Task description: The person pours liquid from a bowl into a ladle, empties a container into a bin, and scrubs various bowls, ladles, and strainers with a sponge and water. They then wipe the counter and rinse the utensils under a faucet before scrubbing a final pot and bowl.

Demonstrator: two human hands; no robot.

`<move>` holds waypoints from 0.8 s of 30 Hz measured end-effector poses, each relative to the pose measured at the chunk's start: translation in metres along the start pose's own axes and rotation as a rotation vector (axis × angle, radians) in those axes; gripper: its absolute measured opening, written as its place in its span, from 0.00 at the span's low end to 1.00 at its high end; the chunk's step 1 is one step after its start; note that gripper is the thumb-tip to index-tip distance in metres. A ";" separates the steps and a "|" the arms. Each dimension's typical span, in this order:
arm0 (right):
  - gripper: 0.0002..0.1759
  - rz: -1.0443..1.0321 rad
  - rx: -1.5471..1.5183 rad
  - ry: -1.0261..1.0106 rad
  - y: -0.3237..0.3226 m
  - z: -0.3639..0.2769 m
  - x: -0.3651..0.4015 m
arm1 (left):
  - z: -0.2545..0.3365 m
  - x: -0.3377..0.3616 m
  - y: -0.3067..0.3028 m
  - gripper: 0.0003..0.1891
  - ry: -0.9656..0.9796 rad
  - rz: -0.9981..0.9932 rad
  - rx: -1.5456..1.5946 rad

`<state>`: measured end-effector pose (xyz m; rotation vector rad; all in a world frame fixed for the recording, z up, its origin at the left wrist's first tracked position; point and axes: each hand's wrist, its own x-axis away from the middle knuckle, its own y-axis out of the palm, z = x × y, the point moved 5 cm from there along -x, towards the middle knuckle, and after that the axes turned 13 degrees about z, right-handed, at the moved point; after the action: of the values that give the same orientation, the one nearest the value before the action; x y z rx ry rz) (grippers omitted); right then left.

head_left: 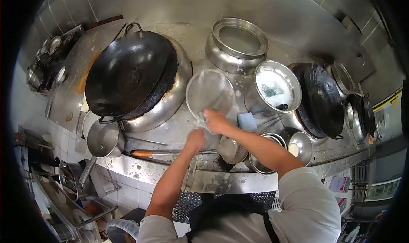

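Note:
A round, fine-mesh strainer with a metal rim lies over the steel counter in the middle of the view. My left hand is closed around its handle, which runs down toward the counter's front edge. At the lower rim, my right hand is closed on a pale, wet-looking scrubbing pad, partly hidden by the fingers. Just right of that hand sits a light-blue sponge. Below it rests a metal ladle, and a wooden-handled tool lies to the left.
A large black wok stands at left, with a saucepan before it. Behind is a steel pot. At right are a basin of soapy water, more black woks and steel bowls near the front edge.

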<state>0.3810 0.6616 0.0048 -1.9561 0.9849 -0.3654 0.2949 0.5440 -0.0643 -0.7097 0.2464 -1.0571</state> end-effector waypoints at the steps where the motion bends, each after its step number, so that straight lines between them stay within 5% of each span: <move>1: 0.10 0.122 -0.069 0.058 -0.026 -0.008 -0.003 | -0.006 0.000 -0.010 0.15 0.199 0.169 -0.198; 2: 0.10 0.243 -0.140 0.112 -0.054 -0.017 -0.007 | -0.003 0.002 -0.018 0.16 0.398 0.340 -0.396; 6: 0.09 1.030 -0.299 0.020 -0.168 -0.036 -0.001 | 0.039 0.028 -0.073 0.17 -0.009 0.435 -0.408; 9: 0.12 0.909 -0.228 -0.006 -0.171 -0.046 -0.017 | 0.023 0.028 -0.061 0.19 -0.026 0.393 -0.589; 13: 0.07 0.066 0.062 -0.365 -0.041 -0.024 -0.052 | -0.003 0.031 -0.040 0.20 0.012 0.251 -0.743; 15: 0.10 -0.037 0.076 -0.643 -0.003 -0.026 -0.032 | -0.009 0.027 -0.045 0.21 0.036 0.256 -0.772; 17: 0.14 0.137 0.115 -0.028 -0.030 0.042 -0.084 | -0.011 0.033 -0.047 0.22 0.073 0.297 -0.770; 18: 0.15 0.166 0.505 -0.130 -0.062 0.037 -0.090 | -0.012 0.037 -0.049 0.22 0.086 0.298 -0.736; 21: 0.16 0.152 0.313 0.169 -0.051 0.058 -0.100 | 0.006 0.029 -0.063 0.21 0.075 0.344 -0.640; 24: 0.13 0.390 -0.024 0.010 -0.099 -0.007 -0.072 | 0.041 0.014 -0.078 0.20 -0.008 0.394 -0.559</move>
<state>0.3802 0.7408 0.0985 -1.7324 1.3501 -0.1420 0.2670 0.5251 0.0186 -1.1115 0.6621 -0.6042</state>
